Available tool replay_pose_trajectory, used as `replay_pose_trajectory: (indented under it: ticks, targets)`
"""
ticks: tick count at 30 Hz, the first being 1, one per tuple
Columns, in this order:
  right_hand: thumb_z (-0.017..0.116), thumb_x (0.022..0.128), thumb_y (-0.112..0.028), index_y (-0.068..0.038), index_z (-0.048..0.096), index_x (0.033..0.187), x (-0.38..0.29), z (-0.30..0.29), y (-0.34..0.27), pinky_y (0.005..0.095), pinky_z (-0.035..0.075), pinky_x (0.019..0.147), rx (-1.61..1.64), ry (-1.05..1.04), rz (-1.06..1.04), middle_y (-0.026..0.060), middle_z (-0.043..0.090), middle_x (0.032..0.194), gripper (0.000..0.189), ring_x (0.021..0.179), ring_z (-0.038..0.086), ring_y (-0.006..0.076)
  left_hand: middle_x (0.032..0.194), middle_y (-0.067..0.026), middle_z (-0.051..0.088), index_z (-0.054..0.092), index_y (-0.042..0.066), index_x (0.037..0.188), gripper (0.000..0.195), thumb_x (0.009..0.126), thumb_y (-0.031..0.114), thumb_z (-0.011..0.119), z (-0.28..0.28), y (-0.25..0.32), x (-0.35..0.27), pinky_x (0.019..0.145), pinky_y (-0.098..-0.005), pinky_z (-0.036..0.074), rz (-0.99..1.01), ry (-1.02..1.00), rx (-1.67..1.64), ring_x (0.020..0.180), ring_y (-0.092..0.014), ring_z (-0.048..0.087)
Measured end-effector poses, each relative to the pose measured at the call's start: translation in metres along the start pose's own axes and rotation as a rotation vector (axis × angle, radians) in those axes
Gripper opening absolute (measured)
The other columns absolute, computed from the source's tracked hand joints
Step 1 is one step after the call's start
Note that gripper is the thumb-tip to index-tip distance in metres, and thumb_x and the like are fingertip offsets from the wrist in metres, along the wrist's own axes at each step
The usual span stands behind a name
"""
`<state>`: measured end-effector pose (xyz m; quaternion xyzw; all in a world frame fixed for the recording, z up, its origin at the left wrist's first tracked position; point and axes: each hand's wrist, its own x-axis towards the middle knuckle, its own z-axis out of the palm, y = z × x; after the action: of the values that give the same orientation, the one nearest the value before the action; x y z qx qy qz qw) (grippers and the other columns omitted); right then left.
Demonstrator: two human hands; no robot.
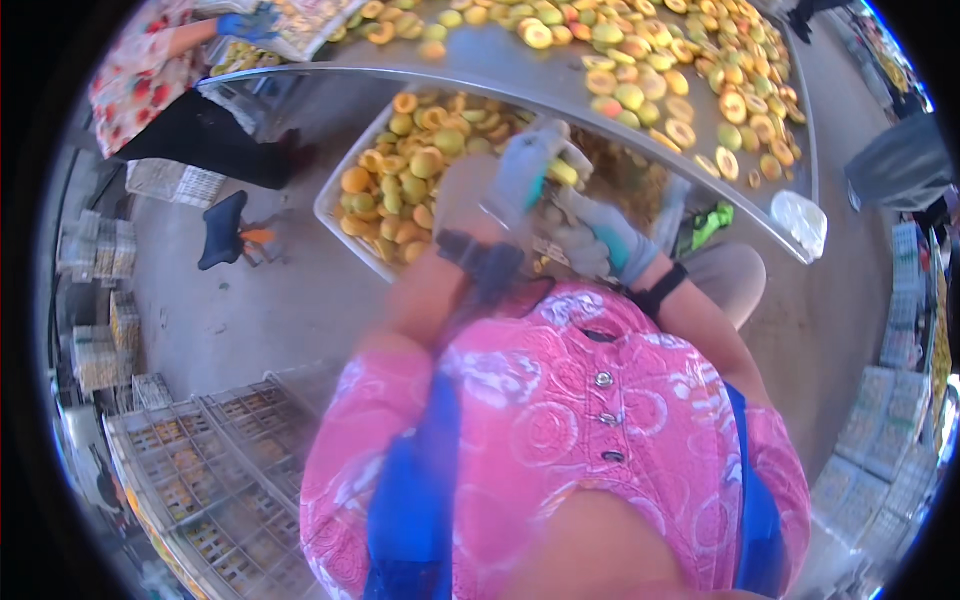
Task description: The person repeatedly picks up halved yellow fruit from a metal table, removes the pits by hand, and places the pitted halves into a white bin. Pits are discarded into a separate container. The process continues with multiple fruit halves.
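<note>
My left hand (527,161), in a grey and teal work glove, grips a yellow-green piece of stone fruit (564,172), probably apricot, between thumb and fingers. Just below and to the right is my right hand (611,234), gloved alike, its fingers curled close to the fruit. Whether it holds a small tool is blurred and hidden. Both hands are over my lap, under the near edge of a metal table (480,56). A white plastic crate (327,201) on the left is heaped with whole and halved fruit (412,165). Brownish matter (626,180) lies beyond the hands, partly covered.
Many fruit halves (660,45) spread over the raised-rim table. A clear plastic bag (799,223) hangs at its right corner. A blue-gloved person (142,82) works at the far left. A dark stool (223,231) stands on the floor. Stacked crates (210,465) rise behind on my left.
</note>
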<state>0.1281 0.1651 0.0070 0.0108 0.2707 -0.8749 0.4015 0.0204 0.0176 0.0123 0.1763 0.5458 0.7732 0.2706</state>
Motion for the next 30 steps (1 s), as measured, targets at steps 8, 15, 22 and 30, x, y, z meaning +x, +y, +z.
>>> replay_pose_trajectory:
  ticks: [8,15,22,30]
  targets:
    - [0.047,0.104,-0.044,-0.011,0.051,0.106,0.006,-0.002,-0.009,0.0209,0.017,0.033,0.074,-0.150,-0.021,-0.0096,0.030,0.060,0.033,0.040,0.026,0.0022,0.090,-0.0152,0.068,0.064,0.004,0.090,0.055,0.096,0.058,0.055,0.006,0.005,0.003,0.075,-0.0417,0.058,-0.159,0.035,-0.349,0.080,-0.030,0.067]
    - [0.042,0.107,-0.042,-0.009,0.051,0.109,0.018,-0.015,-0.010,0.0210,0.019,0.030,0.310,-0.395,0.056,-0.0081,0.032,0.060,0.035,0.039,0.028,0.0019,0.092,-0.0121,0.069,0.064,0.007,0.093,0.049,0.097,0.055,0.054,-0.006,-0.024,0.016,0.078,-0.0483,0.059,-0.086,0.056,-0.775,0.085,-0.032,0.068]
    - [0.042,0.106,-0.046,-0.009,0.052,0.105,-0.001,-0.031,-0.014,0.0214,0.022,0.029,0.270,-0.288,0.042,-0.0062,0.031,0.059,0.039,0.036,0.028,0.0036,0.102,-0.0119,0.069,0.064,0.006,0.099,0.035,0.099,0.040,0.055,-0.098,-0.032,0.031,0.089,-0.0481,0.053,0.204,0.217,-0.622,0.098,-0.032,0.065]
    - [0.044,0.105,-0.048,-0.011,0.052,0.103,-0.038,-0.045,-0.036,0.0192,0.017,0.031,0.158,0.061,-0.131,-0.0092,0.030,0.059,0.037,0.037,0.024,0.0009,0.133,-0.0217,0.057,0.057,0.001,0.130,0.036,0.100,0.020,0.051,-0.219,-0.019,0.004,0.106,-0.0413,0.042,0.100,0.751,1.330,0.127,-0.035,0.052]
